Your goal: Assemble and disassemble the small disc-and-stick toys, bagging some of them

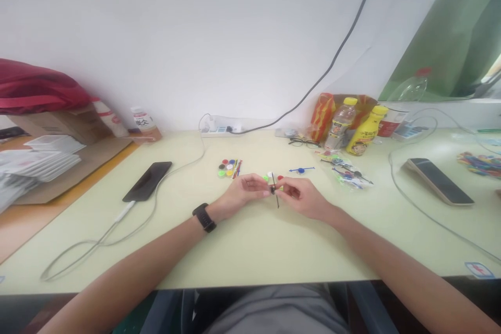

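Observation:
Between my two hands, above the table, is a black arrow spinner (pixel 277 199) with a thin long pointer and a small round middle. My left hand (pixel 247 190), with a black watch on its wrist, pinches the middle from the left. My right hand (pixel 300 195) pinches it from the right, fingertips close to the left ones. Just behind my hands lie white, green and red round pieces (pixel 270 174), partly hidden. A blue arrow spinner (pixel 301 170) lies beyond my right hand. Left of it is a group of coloured discs (pixel 222 167) beside several thin coloured arrows (pixel 237 168).
Bags of coloured spinner parts (pixel 346 172) lie at right, in front of a yellow bottle (pixel 367 130) and a clear drink bottle (pixel 342 122). Glasses (pixel 304 142) are near the wall. A phone (pixel 147 181) with a cable is left; a handheld device (pixel 440 181) is right.

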A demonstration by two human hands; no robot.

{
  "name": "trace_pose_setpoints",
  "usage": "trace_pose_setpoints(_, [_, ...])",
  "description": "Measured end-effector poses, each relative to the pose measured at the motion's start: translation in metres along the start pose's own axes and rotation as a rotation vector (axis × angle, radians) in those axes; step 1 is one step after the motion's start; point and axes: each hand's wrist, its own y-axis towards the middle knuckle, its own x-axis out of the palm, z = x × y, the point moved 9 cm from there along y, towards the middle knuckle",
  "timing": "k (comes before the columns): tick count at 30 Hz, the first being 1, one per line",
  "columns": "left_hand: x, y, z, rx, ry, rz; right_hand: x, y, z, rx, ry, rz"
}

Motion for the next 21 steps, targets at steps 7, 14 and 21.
trace_pose_setpoints(7, [0.007, -0.003, 0.011, 0.140, 0.200, 0.006, -0.003, 0.002, 0.004, 0.039, -0.061, -0.038])
trace_pose_setpoints(14, [-0.001, -0.003, 0.020, 0.227, 0.453, 0.121, -0.070, 0.006, 0.049, 0.329, -0.760, -0.065])
trace_pose_setpoints(21, [-0.005, -0.006, 0.031, 0.313, 0.689, 0.209, -0.096, -0.002, 0.085, 0.470, -0.853, -0.177])
